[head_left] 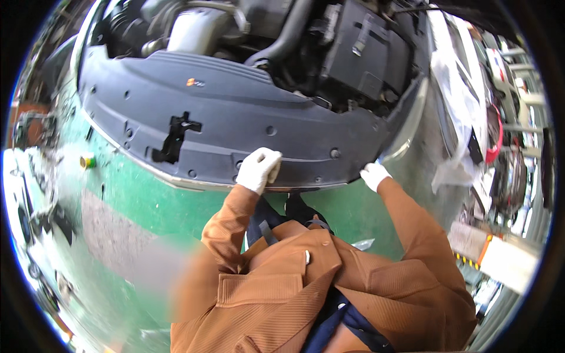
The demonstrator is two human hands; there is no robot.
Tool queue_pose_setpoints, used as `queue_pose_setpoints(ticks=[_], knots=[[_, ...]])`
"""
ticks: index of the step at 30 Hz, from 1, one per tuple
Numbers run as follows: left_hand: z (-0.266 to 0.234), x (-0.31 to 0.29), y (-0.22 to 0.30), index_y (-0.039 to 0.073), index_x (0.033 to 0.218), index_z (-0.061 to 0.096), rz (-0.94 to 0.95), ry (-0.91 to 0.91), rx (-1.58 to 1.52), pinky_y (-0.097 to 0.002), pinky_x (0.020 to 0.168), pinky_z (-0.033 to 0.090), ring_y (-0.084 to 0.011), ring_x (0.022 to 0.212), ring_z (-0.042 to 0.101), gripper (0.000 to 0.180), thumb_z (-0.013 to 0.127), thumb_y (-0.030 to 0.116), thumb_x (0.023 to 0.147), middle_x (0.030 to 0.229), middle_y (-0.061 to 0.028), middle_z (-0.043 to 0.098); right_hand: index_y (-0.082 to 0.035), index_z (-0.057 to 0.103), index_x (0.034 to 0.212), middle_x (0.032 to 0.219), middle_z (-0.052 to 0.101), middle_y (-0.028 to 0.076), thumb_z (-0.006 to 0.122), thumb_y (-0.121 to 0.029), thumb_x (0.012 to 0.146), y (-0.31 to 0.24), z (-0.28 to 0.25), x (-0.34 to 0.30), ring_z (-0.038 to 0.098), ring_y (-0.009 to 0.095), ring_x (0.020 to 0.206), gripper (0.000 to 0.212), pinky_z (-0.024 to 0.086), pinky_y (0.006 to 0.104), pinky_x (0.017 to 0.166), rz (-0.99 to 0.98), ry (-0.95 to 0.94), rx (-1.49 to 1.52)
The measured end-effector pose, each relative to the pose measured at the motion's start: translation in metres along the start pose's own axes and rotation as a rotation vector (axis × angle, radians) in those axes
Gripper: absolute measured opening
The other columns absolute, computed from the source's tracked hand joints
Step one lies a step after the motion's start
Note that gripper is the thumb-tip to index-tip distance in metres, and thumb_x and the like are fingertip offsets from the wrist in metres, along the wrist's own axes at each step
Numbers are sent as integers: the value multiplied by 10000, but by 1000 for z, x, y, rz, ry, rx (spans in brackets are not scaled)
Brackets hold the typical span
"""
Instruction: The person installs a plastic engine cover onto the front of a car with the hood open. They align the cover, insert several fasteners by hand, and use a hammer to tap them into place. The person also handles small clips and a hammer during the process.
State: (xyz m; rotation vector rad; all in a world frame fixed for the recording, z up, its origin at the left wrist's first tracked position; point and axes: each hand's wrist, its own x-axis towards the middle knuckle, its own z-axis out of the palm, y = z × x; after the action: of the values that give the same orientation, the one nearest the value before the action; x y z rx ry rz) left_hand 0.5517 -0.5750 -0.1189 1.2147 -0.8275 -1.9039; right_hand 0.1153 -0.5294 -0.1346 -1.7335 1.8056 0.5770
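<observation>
My left hand (259,169), in a white glove, is curled loosely on the front edge of the dark plastic radiator cover (235,126), gripping nothing I can see; my right hand (373,175) rests at the cover's right corner, its grip hidden. Behind the cover: black intake hose (288,32) and engine parts. Green floor (135,194) below, small yellow-green can (87,160) off to the left.

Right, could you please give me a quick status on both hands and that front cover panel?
Left hand gloved, fingers curled on the dark cover panel near its front edge. Right hand at the panel's right corner. Nothing lying between the hands.
</observation>
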Motion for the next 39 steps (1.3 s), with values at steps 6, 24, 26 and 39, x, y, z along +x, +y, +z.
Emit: queue_pose_setpoints(ticks=[6, 24, 26, 39], knots=[[2, -2, -1, 44, 873, 600, -30, 5, -68, -267, 495, 368, -102, 527, 475, 278, 679, 257, 1033, 656, -19, 557, 18, 744, 1000, 1065, 717, 317, 548, -302, 972, -11, 1, 11, 682, 488, 1060, 376, 529, 547, 975, 56, -40, -175], [5, 8, -16, 76, 850, 599, 5, 47, -30, -269, 487, 346, -105, 512, 445, 265, 636, 240, 1056, 640, -7, 526, -21, 777, 979, 1096, 747, 234, 555, -275, 997, 15, 52, 30, 703, 439, 1033, 338, 554, 514, 943, 71, -21, -166], [6, 15, -25, 76, 893, 601, 0, 28, -52, -265, 471, 346, -107, 507, 449, 222, 639, 217, 1059, 661, -14, 541, -40, 811, 1042, 1092, 779, 175, 599, -221, 954, 49, 102, 49, 738, 386, 1019, 293, 581, 488, 916, -22, -112, -420], [1, 7, -26, 71, 906, 604, 20, 59, -121, -256, 469, 340, -97, 505, 438, 206, 631, 198, 1065, 671, -19, 545, 26, 729, 981, 825, 742, 80, 645, -515, 1006, -3, 10, -25, 593, 109, 601, 549, 481, 318, 549, 524, -80, 983]])
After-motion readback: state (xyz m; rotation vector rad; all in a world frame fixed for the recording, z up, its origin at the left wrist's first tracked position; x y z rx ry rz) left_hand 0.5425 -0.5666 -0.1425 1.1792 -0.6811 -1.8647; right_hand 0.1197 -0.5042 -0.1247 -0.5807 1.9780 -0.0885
